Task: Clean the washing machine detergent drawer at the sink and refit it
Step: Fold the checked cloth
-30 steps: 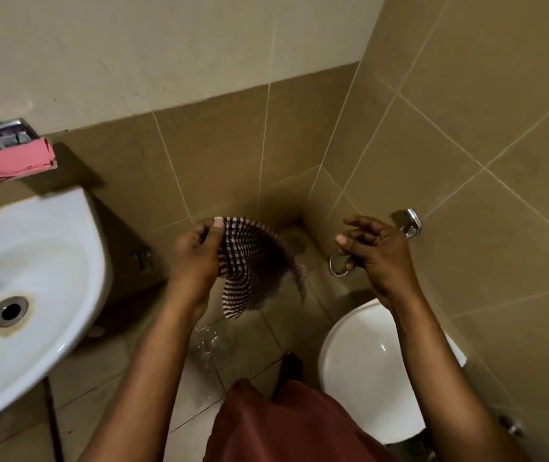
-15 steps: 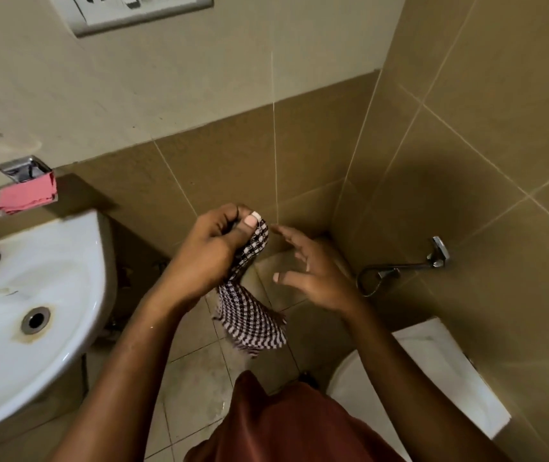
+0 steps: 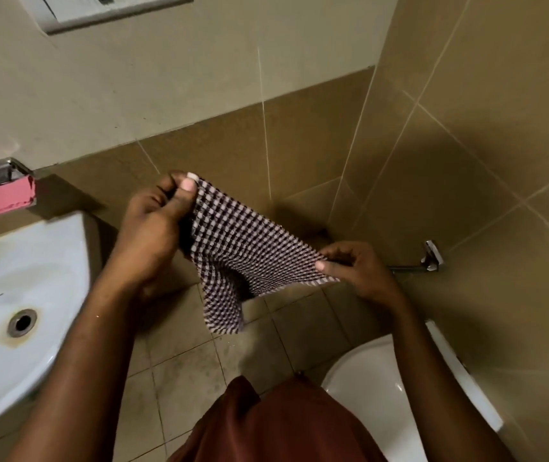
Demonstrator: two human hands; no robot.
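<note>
Checked cloth, thin and waffle-woven, hung stretched between both hands: left hand pinched the top corner, right hand pinched the far edge, loose tail drooping. Risk as I saw it: light pinches on limp, maybe damp fabric, so one slip and it'd land on the grubby tiled floor. Glossy white sink sat at 9 o'clock, toilet at 5. No drawer in shot.

What is there, counted
Two hands, left hand and right hand; one cloth; one sink; one drain; one toilet; one switch plate.
</note>
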